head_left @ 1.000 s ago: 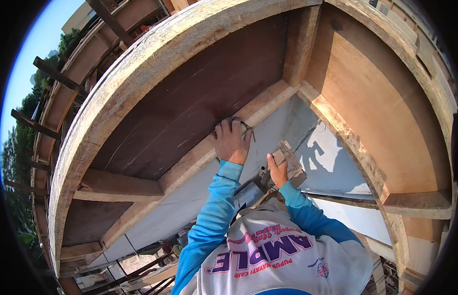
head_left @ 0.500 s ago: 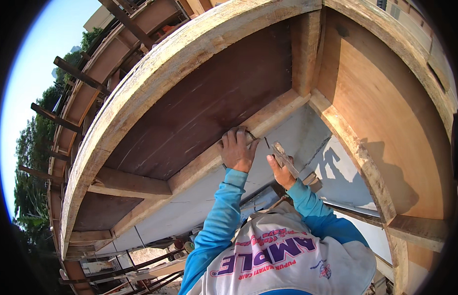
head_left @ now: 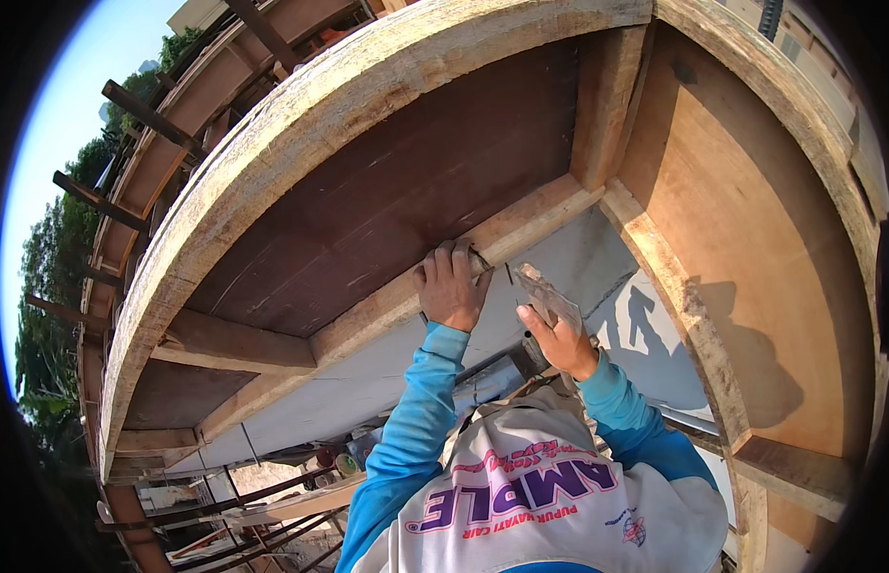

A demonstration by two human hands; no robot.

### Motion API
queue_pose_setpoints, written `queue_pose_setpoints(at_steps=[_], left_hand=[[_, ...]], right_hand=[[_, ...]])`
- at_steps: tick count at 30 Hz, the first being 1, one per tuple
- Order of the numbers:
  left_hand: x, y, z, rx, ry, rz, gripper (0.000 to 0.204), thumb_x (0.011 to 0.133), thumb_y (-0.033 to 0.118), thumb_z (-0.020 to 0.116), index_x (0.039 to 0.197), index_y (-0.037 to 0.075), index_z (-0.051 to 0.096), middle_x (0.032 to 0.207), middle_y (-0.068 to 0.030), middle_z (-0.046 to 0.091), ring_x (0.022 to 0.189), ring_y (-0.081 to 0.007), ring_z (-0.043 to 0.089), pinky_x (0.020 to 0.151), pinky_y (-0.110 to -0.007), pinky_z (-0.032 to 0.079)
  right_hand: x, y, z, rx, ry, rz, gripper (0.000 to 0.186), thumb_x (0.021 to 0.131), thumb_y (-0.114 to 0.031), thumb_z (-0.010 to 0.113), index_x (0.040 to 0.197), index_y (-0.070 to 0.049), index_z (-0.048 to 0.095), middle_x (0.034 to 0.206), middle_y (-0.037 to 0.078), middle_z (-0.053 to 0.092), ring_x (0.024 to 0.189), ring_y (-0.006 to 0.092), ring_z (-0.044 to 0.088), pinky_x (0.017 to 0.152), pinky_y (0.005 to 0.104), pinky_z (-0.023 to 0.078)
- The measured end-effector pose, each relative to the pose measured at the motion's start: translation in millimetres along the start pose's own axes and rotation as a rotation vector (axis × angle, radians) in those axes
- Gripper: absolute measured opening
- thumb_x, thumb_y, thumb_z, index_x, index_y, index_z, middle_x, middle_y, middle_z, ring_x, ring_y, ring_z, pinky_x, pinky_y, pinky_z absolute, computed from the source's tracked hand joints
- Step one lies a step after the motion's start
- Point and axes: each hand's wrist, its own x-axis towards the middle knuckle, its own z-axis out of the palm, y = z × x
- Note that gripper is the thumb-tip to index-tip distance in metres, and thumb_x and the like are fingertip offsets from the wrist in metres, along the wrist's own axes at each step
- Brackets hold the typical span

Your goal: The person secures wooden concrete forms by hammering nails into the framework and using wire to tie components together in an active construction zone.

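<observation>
My left hand [head_left: 451,289] is hooked over the lower wooden rail [head_left: 373,306] of a curved timber frame, fingers on its upper face and thumb to the right. Close to its fingertips is a small dark mark or gap in the rail. A thin dark nail-like piece [head_left: 509,275] shows just right of the thumb. My right hand [head_left: 562,341] grips a rough, pale, flat wooden piece [head_left: 550,291], thumb along its near side; its far end lies close below the rail. Whether it is a tool cannot be told.
A dark brown panel [head_left: 397,191] backs the frame, bounded by the curved top timber [head_left: 301,115]. At right, a lighter plywood panel [head_left: 750,220] carries my shadow. Short timber braces [head_left: 239,342] join the rails. Dark bars [head_left: 153,119] jut out at far left; rods [head_left: 215,511] lie below.
The view has shifted slightly. My left hand stays on the rail. My right hand and the wooden piece have turned a little and stand slightly lower.
</observation>
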Motion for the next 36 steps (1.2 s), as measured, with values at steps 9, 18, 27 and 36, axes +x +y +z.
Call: queue_pose_setpoints(at_steps=[9,18,27,36], left_hand=[[5,-2,-1,-0.029,-0.012,0.024,0.065,0.063,0.029,0.081,0.119,0.014,0.052,0.113,-0.0060,0.053,0.105,-0.0261,0.050,0.087,-0.043,0.037],[2,-9,-7,-0.091,-0.031,0.062,0.068,0.062,0.019,0.079,0.123,0.011,0.050,0.116,-0.0066,0.054,0.105,-0.0284,0.050,0.088,-0.042,0.037],[5,-24,-40,-0.184,-0.211,0.044,0.071,0.067,0.018,0.076,0.131,0.008,0.047,0.121,-0.0107,0.050,0.111,-0.0296,0.045,0.094,-0.044,0.035],[6,-41,-38,-0.502,-0.258,-0.009,0.037,0.095,0.020,0.047,0.128,0.007,0.055,0.118,-0.0127,0.053,0.106,-0.0301,0.046,0.091,-0.042,0.034]], right_hand=[[23,115,26,-0.434,-0.014,-0.301,0.009,0.084,-0.007,0.061,0.085,-0.001,0.056,0.077,0.016,0.059,0.060,0.0363,0.057,0.050,0.0391,0.045],[38,103,34,-0.271,-0.074,-0.228,0.012,0.085,-0.013,0.060,0.082,-0.002,0.057,0.071,0.021,0.060,0.067,0.0400,0.061,0.056,0.0441,0.048],[29,140,42,-0.165,-0.079,-0.054,0.015,0.086,-0.011,0.059,0.080,0.001,0.054,0.065,0.021,0.057,0.058,0.0401,0.057,0.051,0.0438,0.043],[21,24,27,-0.118,-0.078,-0.024,0.022,0.086,-0.015,0.063,0.074,-0.001,0.051,0.062,0.018,0.055,0.061,0.0385,0.060,0.053,0.0398,0.046]])
